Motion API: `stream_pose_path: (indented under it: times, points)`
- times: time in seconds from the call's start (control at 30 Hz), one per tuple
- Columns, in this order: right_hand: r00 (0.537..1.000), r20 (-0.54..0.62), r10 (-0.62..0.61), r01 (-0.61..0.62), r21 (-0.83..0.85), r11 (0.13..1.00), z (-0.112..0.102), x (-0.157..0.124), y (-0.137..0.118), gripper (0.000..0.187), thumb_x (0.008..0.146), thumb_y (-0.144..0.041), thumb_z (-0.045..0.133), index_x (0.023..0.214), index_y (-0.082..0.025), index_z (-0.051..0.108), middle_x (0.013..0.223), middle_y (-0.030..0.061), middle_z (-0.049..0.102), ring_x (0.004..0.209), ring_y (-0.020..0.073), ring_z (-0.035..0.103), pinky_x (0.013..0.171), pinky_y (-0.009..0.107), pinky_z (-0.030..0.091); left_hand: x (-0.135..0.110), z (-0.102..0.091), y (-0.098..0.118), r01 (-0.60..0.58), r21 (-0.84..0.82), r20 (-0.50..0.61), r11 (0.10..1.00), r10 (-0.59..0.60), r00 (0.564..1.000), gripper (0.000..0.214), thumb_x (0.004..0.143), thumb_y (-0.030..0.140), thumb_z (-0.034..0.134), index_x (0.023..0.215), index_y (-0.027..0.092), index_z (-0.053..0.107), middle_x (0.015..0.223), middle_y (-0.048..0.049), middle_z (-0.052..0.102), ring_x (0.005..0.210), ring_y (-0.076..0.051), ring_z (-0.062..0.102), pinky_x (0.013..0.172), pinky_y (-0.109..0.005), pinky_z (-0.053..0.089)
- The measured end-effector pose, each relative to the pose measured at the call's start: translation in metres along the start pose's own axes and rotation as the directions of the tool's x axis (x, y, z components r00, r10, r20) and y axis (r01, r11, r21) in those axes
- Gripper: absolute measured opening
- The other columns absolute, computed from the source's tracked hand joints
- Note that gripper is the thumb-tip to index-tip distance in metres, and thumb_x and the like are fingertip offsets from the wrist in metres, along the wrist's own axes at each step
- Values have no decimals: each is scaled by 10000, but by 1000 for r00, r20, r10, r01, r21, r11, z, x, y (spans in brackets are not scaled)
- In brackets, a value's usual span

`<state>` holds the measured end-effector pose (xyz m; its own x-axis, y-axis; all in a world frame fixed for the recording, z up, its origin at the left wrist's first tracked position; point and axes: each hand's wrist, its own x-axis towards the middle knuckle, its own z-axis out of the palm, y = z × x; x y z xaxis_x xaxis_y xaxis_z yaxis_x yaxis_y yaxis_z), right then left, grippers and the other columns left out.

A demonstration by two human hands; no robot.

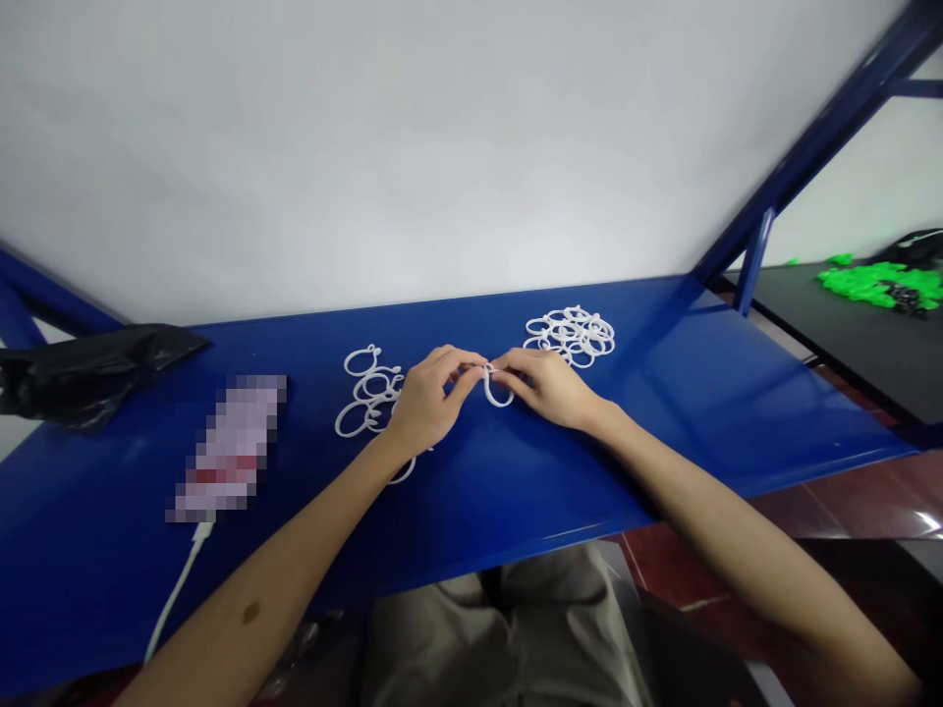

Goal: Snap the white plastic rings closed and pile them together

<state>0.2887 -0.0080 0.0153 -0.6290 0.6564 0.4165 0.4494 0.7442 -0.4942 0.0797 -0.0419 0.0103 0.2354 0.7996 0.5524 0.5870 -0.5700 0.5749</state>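
Note:
Between my two hands is a white ring (pixel 499 401) with a small eyelet at its top, like a curtain ring. My left hand (pixel 431 398) pinches it near the eyelet from the left. From the other side, my right hand (pixel 549 383) grips the same ring with thumb and fingertips. The fingers hide most of the eyelet. Several similar white rings (pixel 360 362) lie loosely spread beside my left hand, some partly covered by it. A denser heap of white rings (pixel 582 336) rests just beyond my right hand.
The blue table (pixel 478 520) meets a pale wall (pixel 442 157) at the back. At the left lie a black plastic bag (pixel 103 368) and a blurred-out flat object (pixel 232 442) with a white cable (pixel 177 594). Bright green pieces (pixel 876 283) sit on a dark table at the right.

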Motion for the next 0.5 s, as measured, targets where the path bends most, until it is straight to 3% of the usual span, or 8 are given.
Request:
stream_pose_path:
  times: [0.1,0.33,0.5]
  points:
    - [1000,9,-27,27,15,1000,0,0,-1,228,1021,-310,522,1012,-164,697,882,46,698,725,132,598,705,258,444,1,-2,1,24,-58,48,998,-21,999,61,961,245,612,960,216,666,885,7,694,722,-117,605,714,-261,501]
    - [1000,5,25,-25,63,998,-3,0,-7,206,1004,-326,564,1019,-169,696,856,28,705,688,119,588,684,249,431,1,-4,2,6,-33,19,999,-6,1000,123,987,260,575,881,208,607,789,22,653,669,-115,577,667,-253,472]
    - [1000,0,-16,16,94,995,-1,0,-11,203,1009,-319,558,953,-165,677,797,18,674,655,114,565,648,241,421,-1,-1,-3,-43,16,-8,999,44,999,136,992,241,561,863,206,585,793,17,634,704,-130,576,671,-260,455]
